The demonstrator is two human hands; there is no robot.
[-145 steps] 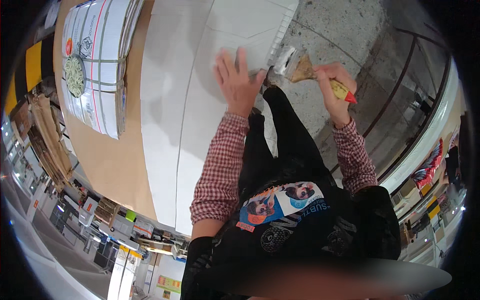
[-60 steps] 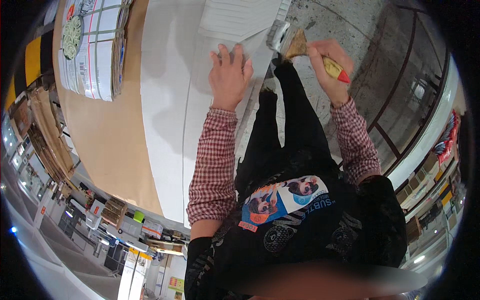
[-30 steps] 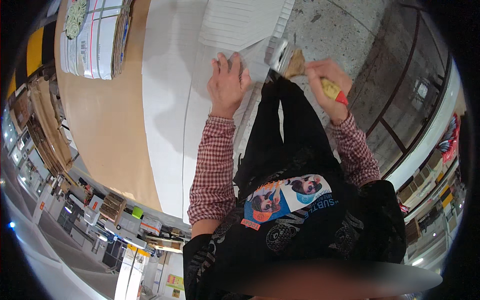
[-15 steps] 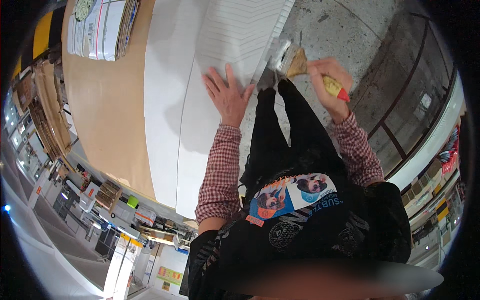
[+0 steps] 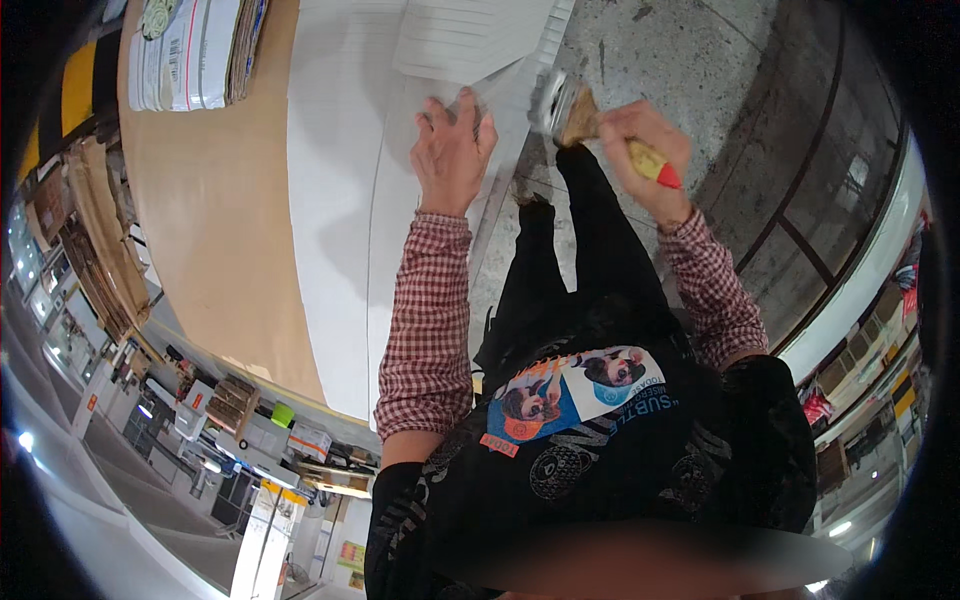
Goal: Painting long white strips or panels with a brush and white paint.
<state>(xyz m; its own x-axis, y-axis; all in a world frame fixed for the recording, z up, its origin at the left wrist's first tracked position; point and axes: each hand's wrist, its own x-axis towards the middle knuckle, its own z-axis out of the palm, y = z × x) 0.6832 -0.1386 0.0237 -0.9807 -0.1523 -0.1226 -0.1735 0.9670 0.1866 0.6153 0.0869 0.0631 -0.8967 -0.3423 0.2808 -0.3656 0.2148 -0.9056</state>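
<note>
White sheets (image 5: 450, 48) lie overlapping on the table, with closely stepped edges showing beyond my left hand (image 5: 455, 150). That hand rests on the white surface, knuckles bent and fingertips apart, with nothing visibly gripped. My right hand (image 5: 650, 150) is wrapped around a wide flat brush (image 5: 580, 118) that has a tan body and a yellow handle with a red end. The brush's pale bristles point left, over the right edge of the sheets. They are blurred, and I cannot tell whether they touch the sheets.
A tan board surface (image 5: 210, 220) spreads to the left, bearing a strapped bundle of cardboard (image 5: 185, 55) at its far end. Concrete floor (image 5: 660, 50) lies right of the sheets. Brown cardboard (image 5: 100, 230) leans beyond the table's left side. A dark-framed panel (image 5: 800, 200) is at right.
My left hand has moved slightly away from me and its fingers have bent from a flat spread. The stepped sheet edges beneath have shifted away. The brush has moved slightly left.
</note>
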